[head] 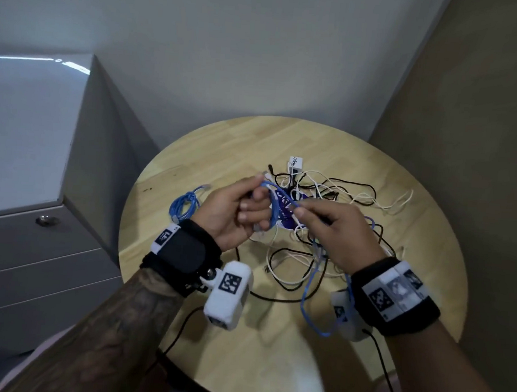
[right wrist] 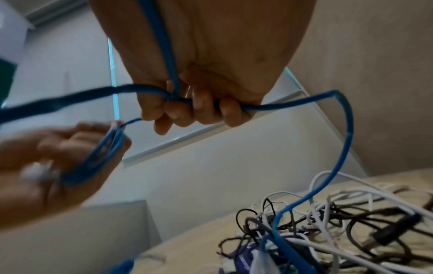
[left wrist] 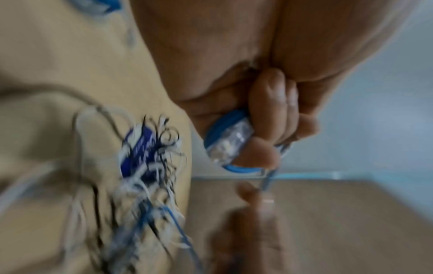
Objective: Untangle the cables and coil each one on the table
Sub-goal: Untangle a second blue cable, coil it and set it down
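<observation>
One thin blue network cable (head: 273,207) is being coiled above the round wooden table (head: 182,336) — my left hand (head: 235,215) is gripping its loops and clear plug, my right hand (head: 344,231) is pinching the slack. Next, I'm judging, comes freeing it from the black-and-white tangle (head: 326,200) — no writing is legible

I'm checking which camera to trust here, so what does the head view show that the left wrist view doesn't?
Only the head view shows the whole round table, the finished blue coil lying apart at the left, the grey cabinet, and the right hand pinching the blue cable.

Only the left wrist view shows the clear plug at the cable's end, tucked inside the left hand's grip.

Both show the left hand holding blue loops and the tangle of black and white cables on the table.
</observation>
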Motion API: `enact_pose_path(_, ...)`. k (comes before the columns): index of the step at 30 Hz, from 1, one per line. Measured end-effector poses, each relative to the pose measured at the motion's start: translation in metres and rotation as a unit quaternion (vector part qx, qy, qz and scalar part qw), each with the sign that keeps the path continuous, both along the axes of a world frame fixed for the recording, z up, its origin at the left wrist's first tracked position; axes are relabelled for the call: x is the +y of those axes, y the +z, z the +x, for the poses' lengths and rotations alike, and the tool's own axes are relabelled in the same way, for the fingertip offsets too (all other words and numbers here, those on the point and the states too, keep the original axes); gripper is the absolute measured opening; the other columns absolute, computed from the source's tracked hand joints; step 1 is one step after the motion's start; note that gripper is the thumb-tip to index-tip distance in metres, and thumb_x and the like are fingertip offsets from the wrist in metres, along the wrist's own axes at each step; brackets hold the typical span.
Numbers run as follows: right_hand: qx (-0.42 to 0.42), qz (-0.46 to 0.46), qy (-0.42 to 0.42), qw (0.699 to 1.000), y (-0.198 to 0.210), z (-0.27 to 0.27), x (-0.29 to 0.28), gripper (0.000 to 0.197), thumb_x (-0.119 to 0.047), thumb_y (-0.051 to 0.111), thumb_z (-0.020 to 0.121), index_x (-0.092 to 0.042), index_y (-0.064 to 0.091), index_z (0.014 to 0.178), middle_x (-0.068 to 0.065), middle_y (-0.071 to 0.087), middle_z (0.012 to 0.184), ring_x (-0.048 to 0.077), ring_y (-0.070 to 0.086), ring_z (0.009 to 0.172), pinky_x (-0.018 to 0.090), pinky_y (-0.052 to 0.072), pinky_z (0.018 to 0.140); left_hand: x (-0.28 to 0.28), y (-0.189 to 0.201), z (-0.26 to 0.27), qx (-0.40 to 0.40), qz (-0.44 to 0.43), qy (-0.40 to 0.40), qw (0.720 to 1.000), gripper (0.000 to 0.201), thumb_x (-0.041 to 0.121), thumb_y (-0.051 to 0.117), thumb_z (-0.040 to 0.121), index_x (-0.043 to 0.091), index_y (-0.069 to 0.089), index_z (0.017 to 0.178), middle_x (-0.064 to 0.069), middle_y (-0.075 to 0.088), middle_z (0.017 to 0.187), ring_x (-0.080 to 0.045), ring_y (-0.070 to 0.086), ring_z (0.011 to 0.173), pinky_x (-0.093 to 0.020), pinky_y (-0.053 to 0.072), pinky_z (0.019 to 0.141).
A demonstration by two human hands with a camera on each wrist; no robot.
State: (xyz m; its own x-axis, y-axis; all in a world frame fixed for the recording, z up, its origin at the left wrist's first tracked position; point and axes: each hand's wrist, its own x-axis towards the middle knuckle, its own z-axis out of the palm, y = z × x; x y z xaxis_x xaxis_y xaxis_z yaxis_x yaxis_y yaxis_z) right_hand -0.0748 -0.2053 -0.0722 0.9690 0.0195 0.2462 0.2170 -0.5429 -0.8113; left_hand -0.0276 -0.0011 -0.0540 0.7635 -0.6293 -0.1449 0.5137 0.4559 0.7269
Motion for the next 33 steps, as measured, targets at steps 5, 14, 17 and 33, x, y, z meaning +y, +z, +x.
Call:
enact_pose_path(5, 0.078, -0.134, 0.082, 0.984, -0.008, -0.007, 0.03, 0.024, -0.039, 0.055, 0.102, -0.024, 0.067, 0.087, 0.0, 0.057, 0.06, 0.007, 0.049, 0.054, 0.036, 0.046, 0.06, 0.004, -0.007, 0.012, 0.086, -0.129, 0.141, 0.978, 0.021, 0.013, 0.039, 0.098, 0.001, 0.056, 0.094, 0.001, 0.046, 0.064, -0.011, 0.05, 0.054, -0.033, 0.057, 0.079)
enact_pose_path(14, 0.213, 0.151, 0.124, 0.957, 0.01, -0.015, 0.032, 0.028, -0.013, 0.062, 0.097, -0.005, 0.064, 0.07, 0.002, 0.047, 0.051, 0.011, 0.04, 0.046, 0.022, 0.031, 0.048, -0.003, -0.019, 0.005, -0.257, 0.232, 0.158, 0.925, 0.02, 0.002, 0.049, 0.099, -0.009, 0.064, 0.107, -0.008, 0.07, 0.079, -0.015, 0.068, 0.074, -0.026, 0.053, 0.072)
enact_pose_path(17, 0.274, 0.322, 0.088, 0.902, 0.013, -0.005, 0.02, 0.025, -0.021, 0.064, 0.085, -0.008, 0.058, 0.065, 0.001, 0.038, 0.047, 0.01, 0.029, 0.039, 0.027, 0.015, 0.046, -0.015, -0.016, -0.012, -0.353, 0.271, 0.065, 0.893, 0.016, -0.003, 0.048, 0.098, -0.009, 0.062, 0.102, 0.004, 0.067, 0.073, -0.005, 0.061, 0.068, -0.016, 0.047, 0.07)
enact_pose_path(33, 0.082, 0.02, -0.214, 0.973, 0.003, 0.01, -0.017, 0.043, -0.05, 0.056, 0.098, -0.015, 0.059, 0.073, 0.002, 0.054, 0.07, 0.018, 0.048, 0.068, 0.033, 0.037, 0.066, 0.001, -0.008, 0.001, -0.286, 0.388, 0.095, 0.871, 0.038, 0.012, 0.051, 0.097, 0.013, 0.05, 0.059, 0.002, 0.039, 0.048, -0.022, 0.046, 0.051, -0.019, 0.039, 0.043)
